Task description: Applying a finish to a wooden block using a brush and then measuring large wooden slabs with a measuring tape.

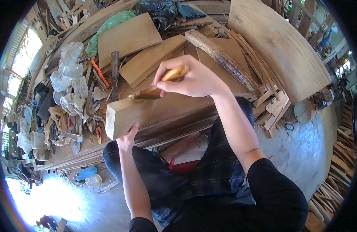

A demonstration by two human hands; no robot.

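Note:
My left hand point(127, 138) grips a pale wooden block point(118, 120) from its near side, thumb up against the face. The block is tilted above the front edge of the workbench. My right hand point(188, 77) is closed round the yellow-brown handle of a wooden brush point(174, 73). Its brown head, somewhat blurred, reaches left to the top of the block and seems to touch it. Some of the handle is hidden by my fingers.
Flat boards point(128, 38) and a rough wooden stick point(221, 56) lie on the bench. A large curved panel point(275, 42) leans at the right. Clear plastic bags point(68, 67), an orange twisted rod point(100, 74) and several tools crowd the left. Wood strips point(337, 174) are stacked far right.

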